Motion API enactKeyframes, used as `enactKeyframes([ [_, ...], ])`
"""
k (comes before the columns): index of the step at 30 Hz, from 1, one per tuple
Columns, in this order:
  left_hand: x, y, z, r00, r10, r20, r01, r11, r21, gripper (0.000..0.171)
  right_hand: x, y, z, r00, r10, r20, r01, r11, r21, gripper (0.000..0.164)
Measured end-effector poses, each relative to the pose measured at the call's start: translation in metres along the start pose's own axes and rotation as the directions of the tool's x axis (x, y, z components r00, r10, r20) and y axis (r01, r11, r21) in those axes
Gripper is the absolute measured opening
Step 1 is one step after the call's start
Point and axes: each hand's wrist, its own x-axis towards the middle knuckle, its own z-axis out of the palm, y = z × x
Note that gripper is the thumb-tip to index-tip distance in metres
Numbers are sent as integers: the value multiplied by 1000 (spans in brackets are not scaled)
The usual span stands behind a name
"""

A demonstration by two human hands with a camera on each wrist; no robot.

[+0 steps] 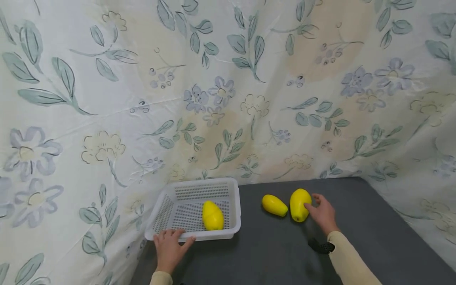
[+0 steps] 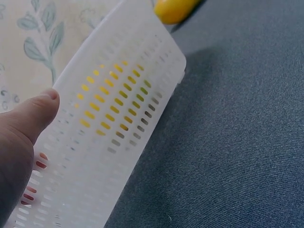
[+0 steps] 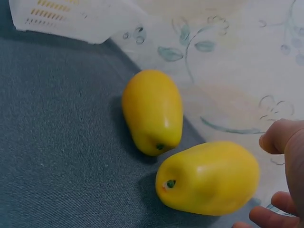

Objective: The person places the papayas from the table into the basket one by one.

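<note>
A white plastic basket [image 1: 235, 209] with slotted walls stands on the dark table. My left hand [image 1: 169, 247] grips its near rim, fingers over the edge and thumb [image 2: 40, 111] along the outside wall. Inside lies yellow fruit [image 1: 213, 217], pear-shaped in outline, partly visible through the slots in the left wrist view. Two oblong yellow fruits lie right of the basket: a smaller one [image 1: 274, 205] and a larger one [image 1: 300, 204] with a small green stem spot. My right hand [image 1: 323, 213] is at the larger fruit's right side, thumb and fingers spread, holding nothing.
A floral cloth [image 1: 221, 118] hangs behind and along both sides of the dark table [image 1: 270, 249]. The two loose fruits lie close together near the table's back edge. A dark band [image 1: 322, 246] sits at my right wrist.
</note>
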Motion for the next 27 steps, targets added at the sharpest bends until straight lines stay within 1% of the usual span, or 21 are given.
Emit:
enactKeyframes([
  [5, 2, 0, 7, 1000, 6, -3, -6, 1000, 17, 52, 10, -1, 5, 999, 30, 46, -29, 999, -24, 71],
  [7, 3, 0, 9, 1000, -4, 3, 4, 1000, 21, 53, 11, -2, 7, 997, 36, 64, -34, 999, -34, 74],
  [12, 3, -1, 10, 1000, -20, 7, 20, 999, 25, 54, 15, -5, 15, 995, 29, 96, -28, 1000, -13, 84],
  [16, 1, -2, 11, 1000, 13, -28, -13, 1000, 26, 51, 16, -4, 22, 993, 22, 120, -22, 1000, 3, 91],
  [20, -2, -2, 11, 998, 39, -52, -38, 999, 28, 48, 14, -2, 28, 992, 12, 122, -12, 1000, 2, 95],
  [24, -2, -2, 10, 998, 28, -50, -27, 999, 25, 48, 11, -4, 34, 994, 2, 113, -6, 999, 37, 100],
  [27, 0, -2, 9, 999, 23, -49, -22, 1000, 18, 48, 11, -5, 38, 994, 14, 107, -20, 998, 54, 103],
])
